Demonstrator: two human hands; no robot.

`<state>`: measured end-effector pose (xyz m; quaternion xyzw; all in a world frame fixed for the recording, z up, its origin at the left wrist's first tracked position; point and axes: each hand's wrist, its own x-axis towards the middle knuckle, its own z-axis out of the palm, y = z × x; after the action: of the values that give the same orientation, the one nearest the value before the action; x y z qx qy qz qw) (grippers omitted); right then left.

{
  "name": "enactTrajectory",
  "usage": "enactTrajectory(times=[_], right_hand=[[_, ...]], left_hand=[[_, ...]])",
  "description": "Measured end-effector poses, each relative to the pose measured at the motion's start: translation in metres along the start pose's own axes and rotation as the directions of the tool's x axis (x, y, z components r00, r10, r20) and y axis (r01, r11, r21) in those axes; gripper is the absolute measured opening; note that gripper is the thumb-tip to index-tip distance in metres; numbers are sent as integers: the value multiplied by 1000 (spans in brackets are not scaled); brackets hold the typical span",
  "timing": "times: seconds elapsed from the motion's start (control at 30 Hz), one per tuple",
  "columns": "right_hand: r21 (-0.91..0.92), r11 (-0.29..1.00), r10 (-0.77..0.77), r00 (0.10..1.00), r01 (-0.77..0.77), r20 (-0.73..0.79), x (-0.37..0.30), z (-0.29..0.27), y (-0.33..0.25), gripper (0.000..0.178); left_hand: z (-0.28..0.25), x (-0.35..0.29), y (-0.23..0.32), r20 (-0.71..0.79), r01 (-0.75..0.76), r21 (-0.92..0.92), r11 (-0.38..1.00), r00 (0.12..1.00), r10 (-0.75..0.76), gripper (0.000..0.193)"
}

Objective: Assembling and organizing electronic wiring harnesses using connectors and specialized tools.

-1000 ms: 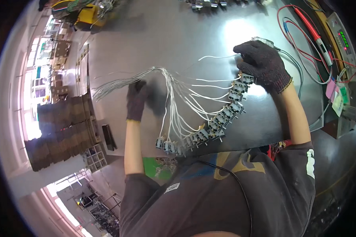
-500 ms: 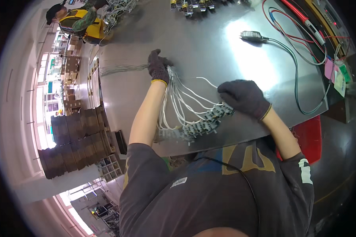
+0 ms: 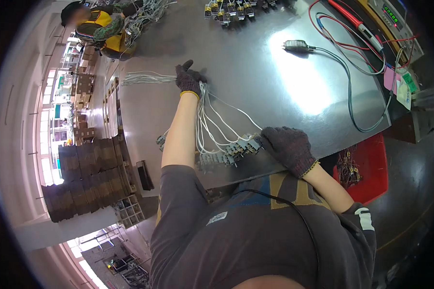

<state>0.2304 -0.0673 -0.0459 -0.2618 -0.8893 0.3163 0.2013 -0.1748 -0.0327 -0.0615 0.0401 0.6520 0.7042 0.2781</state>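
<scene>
Far out from the body, the left hand (image 3: 189,79) in its dark knitted glove closes around the gathered run of thin white wires (image 3: 205,120), thumb raised; it grips them where they bunch, so the loose ends (image 3: 144,77) fan out further left across the grey metal desk (image 3: 255,72) while the rest drops back toward the person. Holding the bundle at this point seems to keep the strands together and taut, a judgement from how straight they run.

Close in to the body, between the two hands, the wires end in a row of small grey connector blocks (image 3: 229,151) lying on the desk's near edge. The right hand (image 3: 287,147), also gloved, lies curled over the right end of that row, fingers bent down on it; whether it pinches a block or only presses on it cannot be told.

Beyond the right hand, a small black adapter with a grey cable (image 3: 296,45) lies on the desk, and red test leads (image 3: 352,19) curl further right. Just right of the right forearm sits a red bin (image 3: 371,164). Nothing lies between the hands but the wires themselves.
</scene>
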Motion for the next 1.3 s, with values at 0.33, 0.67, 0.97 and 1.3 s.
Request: enactTrajectory(times=[0.33,0.67,0.97,1.3], right_hand=[[239,912,282,932,-334,227,-70,-49,-12,21],[377,838,363,919,-395,155,-108,-68,-23,16],[170,958,238,971,-233,-10,-116,-59,-34,13],[152,953,275,959,-262,-74,-154,-46,-12,15]], left_hand=[[-50,52,-21,57,-151,136,979,988,144,54],[-27,34,-34,150,-65,103,993,987,49,51],[-27,23,-30,227,-239,424,874,962,153,52],[-24,68,-53,480,-407,402,820,856,189,43]])
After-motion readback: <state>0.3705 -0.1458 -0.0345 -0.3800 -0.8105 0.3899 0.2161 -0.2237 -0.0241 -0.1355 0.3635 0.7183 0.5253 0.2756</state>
